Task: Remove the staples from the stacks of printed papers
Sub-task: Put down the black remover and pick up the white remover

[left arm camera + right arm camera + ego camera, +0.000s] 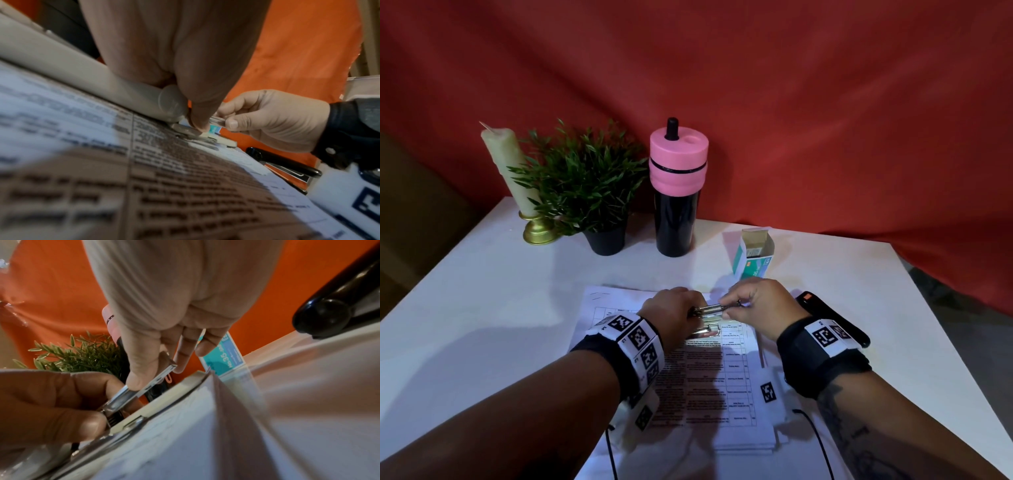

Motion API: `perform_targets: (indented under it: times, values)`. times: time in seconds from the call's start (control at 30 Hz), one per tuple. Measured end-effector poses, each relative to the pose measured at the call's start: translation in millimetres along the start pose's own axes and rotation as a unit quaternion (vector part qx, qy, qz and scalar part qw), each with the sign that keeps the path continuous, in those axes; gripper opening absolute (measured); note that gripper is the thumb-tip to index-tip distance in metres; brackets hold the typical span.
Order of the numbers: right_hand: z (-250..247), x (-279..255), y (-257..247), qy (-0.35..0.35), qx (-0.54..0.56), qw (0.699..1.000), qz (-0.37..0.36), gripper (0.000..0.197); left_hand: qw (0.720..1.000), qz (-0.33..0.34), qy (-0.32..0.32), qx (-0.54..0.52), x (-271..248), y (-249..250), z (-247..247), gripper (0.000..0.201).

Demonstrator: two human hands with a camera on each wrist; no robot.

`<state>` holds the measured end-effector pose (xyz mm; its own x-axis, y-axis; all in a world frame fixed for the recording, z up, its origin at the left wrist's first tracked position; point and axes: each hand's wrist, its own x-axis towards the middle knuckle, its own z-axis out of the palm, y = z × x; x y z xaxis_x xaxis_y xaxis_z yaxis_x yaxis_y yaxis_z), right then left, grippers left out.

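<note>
A stack of printed papers (705,380) lies on the white table (482,308) in front of me. Over its far edge both hands hold a silver metal stapling tool (714,308) that stands opened, with its lower part (705,331) resting on the paper. My left hand (671,308) grips the tool's left end, fingers curled round it (51,402). My right hand (753,303) pinches the thin metal rail (144,387) between thumb and fingers. The left wrist view shows the right hand (267,120) on that rail (218,121). No staple is visible.
A black stapler (835,318) lies right of the papers beside my right wrist. An open teal staple box (753,253) stands behind the hands. At the back stand a pink-lidded black bottle (676,192), a potted plant (585,185) and a candle (510,168).
</note>
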<state>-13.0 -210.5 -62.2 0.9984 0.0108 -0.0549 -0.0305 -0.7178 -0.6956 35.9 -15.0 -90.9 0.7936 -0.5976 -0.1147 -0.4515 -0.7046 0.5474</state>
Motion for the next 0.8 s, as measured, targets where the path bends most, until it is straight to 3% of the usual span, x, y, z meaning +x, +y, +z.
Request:
perform_targets:
  times: [0.17, 0.27, 0.4, 0.53, 0.63, 0.8]
  values:
    - [-4.3, 0.7, 5.3, 0.004, -0.073, 0.996, -0.056, 0.013, 1.0, -0.005, 0.002, 0.006, 0.0, 0.5, -0.5, 0.016]
    - [-7.7, 0.8, 1.4, 0.011, -0.093, 0.993, -0.07, 0.019, 1.0, -0.008, 0.003, 0.01, -1.0, 1.2, -0.3, 0.017]
    - [-5.3, 0.1, -1.8, -0.027, -0.135, 0.984, -0.109, 0.016, 1.0, -0.013, -0.003, 0.022, -1.6, 5.5, -2.8, 0.02]
    - [-9.5, 0.6, -3.4, -0.033, -0.165, 0.983, -0.076, 0.013, 0.994, -0.047, 0.007, 0.095, -12.3, 7.1, -6.4, 0.036]
    - [-10.8, -0.2, -5.0, -0.026, -0.169, 0.984, -0.058, 0.014, 0.971, -0.104, -0.02, 0.213, -26.5, 6.6, -22.2, 0.046]
    - [-9.6, -3.9, -5.8, -0.013, -0.123, 0.992, -0.012, 0.029, 0.947, -0.137, -0.089, 0.276, -34.5, 12.5, -54.8, 0.025]
